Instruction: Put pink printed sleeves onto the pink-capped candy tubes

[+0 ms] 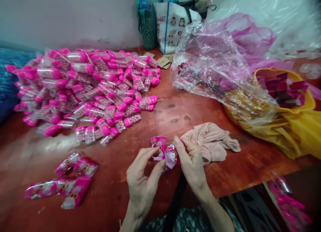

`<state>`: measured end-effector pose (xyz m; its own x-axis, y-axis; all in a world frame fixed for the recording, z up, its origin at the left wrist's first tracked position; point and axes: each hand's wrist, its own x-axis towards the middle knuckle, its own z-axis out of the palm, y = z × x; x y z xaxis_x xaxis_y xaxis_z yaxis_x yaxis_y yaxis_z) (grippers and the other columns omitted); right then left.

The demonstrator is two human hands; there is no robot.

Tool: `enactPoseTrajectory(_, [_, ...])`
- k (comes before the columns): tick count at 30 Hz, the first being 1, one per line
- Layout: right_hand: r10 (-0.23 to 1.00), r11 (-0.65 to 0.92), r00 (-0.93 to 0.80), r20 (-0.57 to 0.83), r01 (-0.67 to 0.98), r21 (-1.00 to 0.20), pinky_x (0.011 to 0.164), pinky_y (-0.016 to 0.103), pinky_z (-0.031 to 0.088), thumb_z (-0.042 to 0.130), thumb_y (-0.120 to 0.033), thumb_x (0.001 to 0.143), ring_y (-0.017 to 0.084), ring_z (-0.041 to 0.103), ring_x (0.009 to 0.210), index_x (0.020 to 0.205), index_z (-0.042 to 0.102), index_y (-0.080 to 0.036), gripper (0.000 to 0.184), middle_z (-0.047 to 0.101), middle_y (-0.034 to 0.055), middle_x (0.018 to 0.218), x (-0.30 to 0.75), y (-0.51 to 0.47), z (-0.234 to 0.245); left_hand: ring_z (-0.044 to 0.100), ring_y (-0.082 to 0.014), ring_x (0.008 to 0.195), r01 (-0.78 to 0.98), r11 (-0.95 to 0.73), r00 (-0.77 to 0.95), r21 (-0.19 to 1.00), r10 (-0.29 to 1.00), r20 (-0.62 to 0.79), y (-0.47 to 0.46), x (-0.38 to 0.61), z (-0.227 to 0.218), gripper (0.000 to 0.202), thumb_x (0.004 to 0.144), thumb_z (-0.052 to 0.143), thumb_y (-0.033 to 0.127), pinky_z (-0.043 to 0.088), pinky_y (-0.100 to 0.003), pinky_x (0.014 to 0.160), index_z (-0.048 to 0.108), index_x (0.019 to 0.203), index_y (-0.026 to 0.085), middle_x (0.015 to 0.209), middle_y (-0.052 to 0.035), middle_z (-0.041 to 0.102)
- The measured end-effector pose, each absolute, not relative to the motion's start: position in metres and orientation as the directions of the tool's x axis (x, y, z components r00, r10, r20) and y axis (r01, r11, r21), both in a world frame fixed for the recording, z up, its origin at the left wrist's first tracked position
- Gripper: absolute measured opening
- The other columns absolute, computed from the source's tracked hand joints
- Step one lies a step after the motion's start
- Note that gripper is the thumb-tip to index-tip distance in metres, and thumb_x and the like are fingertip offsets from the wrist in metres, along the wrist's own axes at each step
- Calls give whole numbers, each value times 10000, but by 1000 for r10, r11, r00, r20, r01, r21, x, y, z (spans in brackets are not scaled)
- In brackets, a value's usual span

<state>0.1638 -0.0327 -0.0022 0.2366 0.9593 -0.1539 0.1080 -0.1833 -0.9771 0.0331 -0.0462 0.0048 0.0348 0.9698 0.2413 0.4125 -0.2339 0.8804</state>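
My left hand (pixel 142 177) is closed at the fingertips on the left side of a pink printed packet (pixel 171 155). Its thumb presses at the lower edge, beside a pale, shiny patch. Thumb and fingers of my right hand (pixel 192 165) pinch the packet's right side, just above the table. Against my left fingertips a flat pink printed piece (pixel 158 145) stands up; whether it is joined to the packet I cannot tell. A crumpled beige cloth (pixel 210 141) lies right behind my right hand. To the left, several filled pink packets (pixel 75 182) lie together on the table.
A large heap of clear tubes with pink caps and pink balls (pixel 92 88) covers the back left. At right stand a yellow basket (pixel 283 73) of dark red pieces and crumpled clear plastic (pixel 208 65). Bags (pixel 170 24) lean at the wall; a blue sack (pixel 10 81) sits far left.
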Motion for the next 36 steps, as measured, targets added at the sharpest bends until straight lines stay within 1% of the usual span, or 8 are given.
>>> enactPoseTrajectory(6, [980, -80, 197, -15, 326, -942, 467, 230, 228, 419, -309, 896, 74, 313, 465, 574, 389, -181, 348, 350, -61, 501, 157, -42, -1, 562, -109, 652, 494, -291, 4, 820, 943, 332, -48, 42, 3, 174, 735, 597, 46, 451, -208, 580, 618, 857, 168, 743, 3, 601])
enactPoseTrajectory(12, [982, -57, 190, 5, 323, -945, 457, 231, 209, 406, -297, 903, 72, 279, 455, 549, 306, -192, 382, 289, -67, 493, 156, -47, 1, 604, -155, 768, 566, -432, 11, 702, 855, 518, -55, 34, -12, 284, 749, 548, 9, 476, -267, 701, 628, 975, 161, 854, -47, 654])
enactPoseTrajectory(20, [991, -82, 125, -52, 248, -965, 454, 243, 188, 427, -319, 891, 78, 260, 459, 539, 334, -192, 386, 281, -64, 500, 159, -44, -5, 618, -146, 712, 573, -311, -37, 758, 914, 403, -63, 18, -13, 234, 777, 545, 97, 490, -260, 688, 655, 962, 190, 796, -27, 665])
enactPoseTrajectory(23, [951, -119, 310, -25, 291, -949, 474, 243, 205, 461, -318, 876, 89, 280, 483, 565, 398, -193, 341, 321, -60, 516, 177, -41, -7, 606, -140, 678, 595, -91, -301, 798, 896, 327, -61, -8, -16, 157, 736, 603, 149, 486, -256, 683, 678, 867, 193, 761, -7, 662])
enactPoseTrajectory(26, [966, -136, 244, -81, 218, -966, 474, 241, 204, 449, -367, 878, 90, 264, 494, 571, 387, -197, 357, 308, -58, 546, 187, -38, -6, 592, -125, 597, 272, 87, -544, 958, 835, 79, -55, -28, -16, 167, 700, 656, 201, 488, -233, 581, 666, 864, 173, 724, 5, 656])
enactPoseTrajectory(30, [997, -71, 49, -60, 254, -965, 472, 238, 208, 453, -359, 882, 87, 268, 486, 563, 369, -195, 368, 287, -63, 530, 173, -39, -1, 619, -162, 638, -23, 212, -230, 977, 950, -212, -45, -17, -6, 230, 772, 585, 308, 490, -267, 600, 659, 881, 120, 758, -67, 689])
enactPoseTrajectory(32, [1000, -24, -5, -26, 296, -955, 477, 240, 215, 450, -333, 888, 86, 294, 474, 577, 407, -193, 344, 323, -63, 524, 164, -39, 1, 618, -181, 708, -19, 262, -21, 965, 965, -263, -40, -3, 2, 284, 805, 534, 347, 479, -275, 644, 673, 881, 112, 798, -88, 688])
enactPoseTrajectory(36, [997, 64, -72, 42, 351, -934, 473, 242, 218, 471, -302, 879, 88, 328, 448, 566, 434, -197, 333, 392, -60, 511, 162, -39, 0, 524, -128, 620, 83, 302, 202, 950, 928, -312, -37, 15, 10, 157, 752, 613, 261, 412, -226, 613, 650, 663, 138, 639, -6, 605])
